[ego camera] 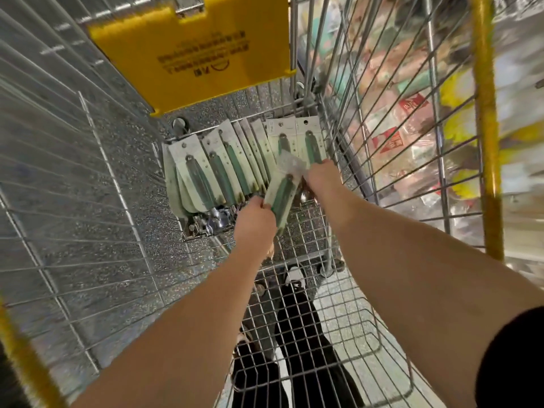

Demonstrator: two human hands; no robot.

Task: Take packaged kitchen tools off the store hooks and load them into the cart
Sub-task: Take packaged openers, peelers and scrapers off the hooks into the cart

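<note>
I look down into a wire shopping cart [297,237]. A row of several packaged kitchen tools [217,169], green-handled on pale cards, lies along the far end of the cart floor. My left hand [255,220] grips the lower end of one more packaged tool [284,191], held tilted just above the row. My right hand [321,178] is at the upper right edge of that same package, fingers curled down onto it or the packs beneath; the exact contact is hidden.
A yellow plastic child-seat flap [191,51] hangs at the cart's far end. Yellow cart posts [485,128] stand at the right. Blurred store shelves with goods [406,119] show through the right wire side. My legs and shoes [294,319] appear below the cart floor.
</note>
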